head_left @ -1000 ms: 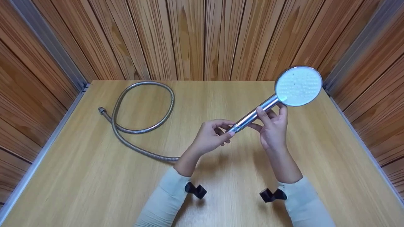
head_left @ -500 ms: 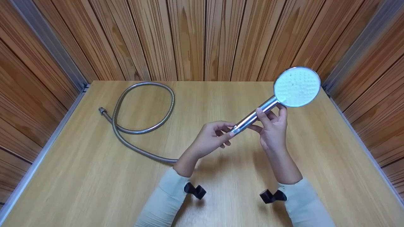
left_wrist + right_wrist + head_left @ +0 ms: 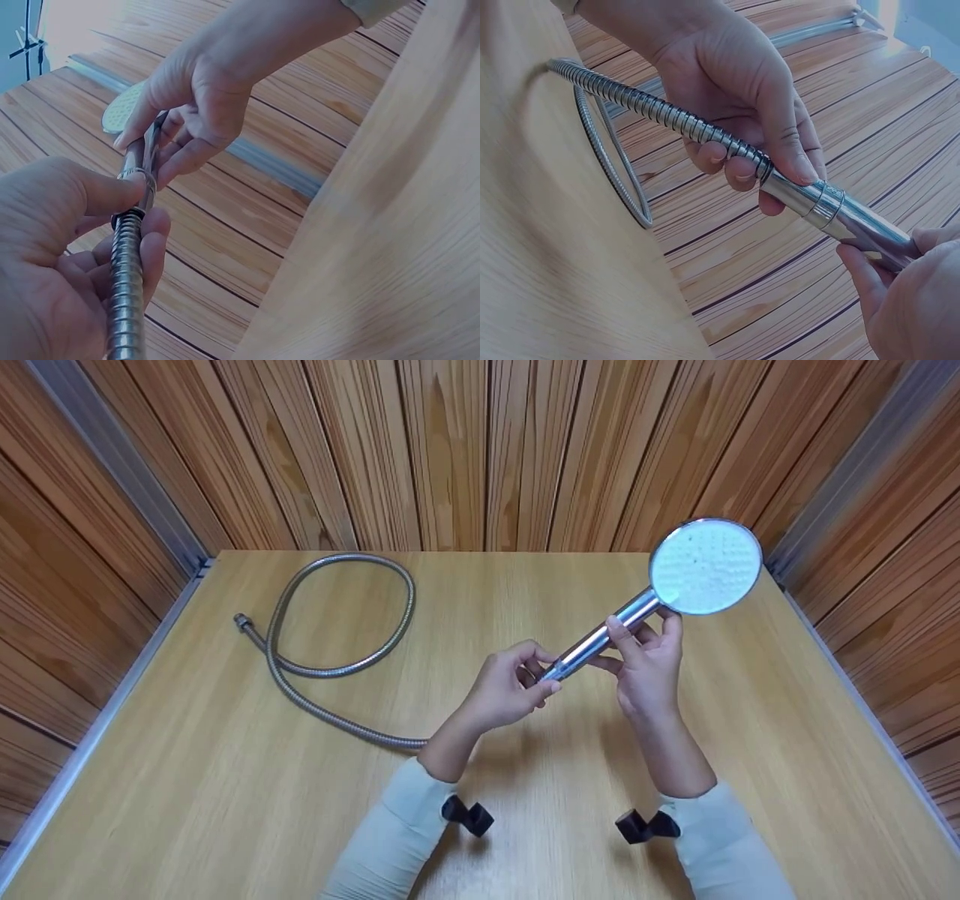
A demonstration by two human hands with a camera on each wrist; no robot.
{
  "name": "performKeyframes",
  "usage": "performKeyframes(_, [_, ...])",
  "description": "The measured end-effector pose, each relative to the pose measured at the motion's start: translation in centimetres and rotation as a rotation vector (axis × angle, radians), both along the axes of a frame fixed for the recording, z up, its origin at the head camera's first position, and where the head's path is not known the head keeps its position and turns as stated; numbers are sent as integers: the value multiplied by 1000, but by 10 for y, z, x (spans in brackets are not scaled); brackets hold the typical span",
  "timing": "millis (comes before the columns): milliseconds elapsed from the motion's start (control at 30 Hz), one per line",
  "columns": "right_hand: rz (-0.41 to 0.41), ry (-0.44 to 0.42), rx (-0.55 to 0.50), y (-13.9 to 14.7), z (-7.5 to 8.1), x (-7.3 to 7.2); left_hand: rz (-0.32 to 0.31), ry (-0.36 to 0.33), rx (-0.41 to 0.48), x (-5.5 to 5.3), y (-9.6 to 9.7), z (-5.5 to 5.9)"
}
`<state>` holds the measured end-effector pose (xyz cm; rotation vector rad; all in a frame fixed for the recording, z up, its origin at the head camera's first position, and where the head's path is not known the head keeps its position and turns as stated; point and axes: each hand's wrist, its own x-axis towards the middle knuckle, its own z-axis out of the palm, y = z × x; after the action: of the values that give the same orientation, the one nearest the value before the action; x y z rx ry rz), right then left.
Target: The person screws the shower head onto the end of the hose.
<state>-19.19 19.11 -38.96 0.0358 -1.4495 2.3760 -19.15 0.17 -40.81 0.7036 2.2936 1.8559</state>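
Observation:
A chrome hand shower (image 3: pixel 706 566) with a round pale spray face is held up over the table, tilted with its head toward the upper right. My right hand (image 3: pixel 651 667) grips its handle, thumb on the front and fingers behind. At the handle's lower end, my left hand (image 3: pixel 506 686) pinches the smooth metal end fitting (image 3: pixel 791 193) of a ribbed metal shower hose (image 3: pixel 126 292). In the right wrist view this fitting lies in line with the handle, meeting it end to end. Part of the hose is hidden behind my left hand in the head view.
The rest of the hose lies in a loop on the wooden table (image 3: pixel 225 780), its free end nut (image 3: pixel 242 622) at the left. Wood-plank walls (image 3: pixel 450 457) stand behind and at both sides. Small black mounts (image 3: pixel 476 817) stick out from both sleeves.
My left thumb and fingers have shifted around the fitting, the knuckles now a little higher. The hand shower has moved slightly left; my right hand keeps nearly the same grip.

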Motion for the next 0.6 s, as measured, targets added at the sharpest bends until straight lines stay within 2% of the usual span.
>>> performKeyframes(300, [-43,3,24,-5,-4,-1,70,38,-91,3,1,0])
performKeyframes(400, [-45,14,22,-4,-5,-2,72,51,-104,3,1,-1])
performKeyframes(500, [-48,32,27,-2,-5,-2,35,-2,-63,1,-1,-2])
performKeyframes(600, [-34,43,35,-1,-5,-1,-24,-114,17,0,-5,-2])
